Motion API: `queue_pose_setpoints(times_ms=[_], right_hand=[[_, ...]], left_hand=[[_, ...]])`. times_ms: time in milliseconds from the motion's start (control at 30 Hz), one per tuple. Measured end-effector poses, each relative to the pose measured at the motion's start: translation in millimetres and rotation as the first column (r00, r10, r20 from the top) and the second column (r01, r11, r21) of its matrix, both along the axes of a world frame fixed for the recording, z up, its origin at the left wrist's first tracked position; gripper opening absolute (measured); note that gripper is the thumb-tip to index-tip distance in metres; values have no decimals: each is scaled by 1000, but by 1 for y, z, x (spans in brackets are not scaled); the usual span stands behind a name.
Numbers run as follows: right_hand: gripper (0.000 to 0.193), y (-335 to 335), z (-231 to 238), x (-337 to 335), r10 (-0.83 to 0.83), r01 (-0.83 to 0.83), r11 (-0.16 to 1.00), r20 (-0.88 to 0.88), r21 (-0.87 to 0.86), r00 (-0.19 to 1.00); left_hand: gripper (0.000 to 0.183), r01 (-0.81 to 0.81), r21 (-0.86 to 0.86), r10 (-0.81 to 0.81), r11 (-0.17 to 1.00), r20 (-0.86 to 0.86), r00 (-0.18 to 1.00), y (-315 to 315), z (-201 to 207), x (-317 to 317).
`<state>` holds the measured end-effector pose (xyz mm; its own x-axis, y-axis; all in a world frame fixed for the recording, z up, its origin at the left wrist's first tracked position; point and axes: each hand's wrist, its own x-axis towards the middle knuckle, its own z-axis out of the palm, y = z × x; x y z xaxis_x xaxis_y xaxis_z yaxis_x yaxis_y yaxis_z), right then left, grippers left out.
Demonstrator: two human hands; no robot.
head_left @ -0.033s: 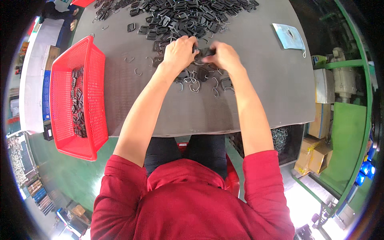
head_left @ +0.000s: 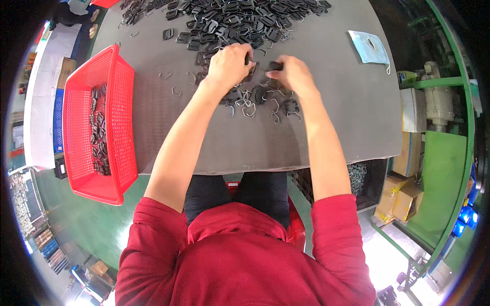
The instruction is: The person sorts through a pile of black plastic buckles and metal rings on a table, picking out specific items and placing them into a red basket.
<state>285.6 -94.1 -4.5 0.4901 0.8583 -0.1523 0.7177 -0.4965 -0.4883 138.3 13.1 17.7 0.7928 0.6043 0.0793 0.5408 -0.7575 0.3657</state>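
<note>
My left hand (head_left: 228,66) is closed on a small black buckle (head_left: 247,58), only part of which shows past the fingers. To the right, my right hand (head_left: 295,75) pinches another black buckle (head_left: 275,66) between thumb and fingers. A gap separates the two hands. Beyond them spreads a big pile of black buckles (head_left: 240,23), mixed with bent metal wire hooks. Just below the hands, more hooks (head_left: 248,108) and a few buckles (head_left: 291,105) lie loose on the grey tabletop (head_left: 168,137).
On the left, a red plastic basket (head_left: 124,122) with several black buckles inside stands against the table. A light-blue face mask (head_left: 368,47) lies at the far right. Under the table's right edge, a dark crate (head_left: 376,191) holds metal pieces, with cardboard boxes (head_left: 399,199) beside it.
My right hand has moved slightly right, away from my left hand, taking its buckle along. The gap between the hands is wider. My left hand has hardly moved.
</note>
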Motion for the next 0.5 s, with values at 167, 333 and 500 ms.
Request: queue_pose_setpoints(times_ms=[167,333,500], right_hand=[[45,-58,2,39,-32,388,912,-920,133,390],[33,-58,16,23,257,517,820,-965,247,54],[21,-23,22,12,64,293,938,-922,186,382]], left_hand=[[22,-63,-392,147,918,188,971,13,4,-11],[23,-35,-430,155,902,247,956,8,11,-12],[23,-103,-380,143,919,79,987,12,20,-11]])
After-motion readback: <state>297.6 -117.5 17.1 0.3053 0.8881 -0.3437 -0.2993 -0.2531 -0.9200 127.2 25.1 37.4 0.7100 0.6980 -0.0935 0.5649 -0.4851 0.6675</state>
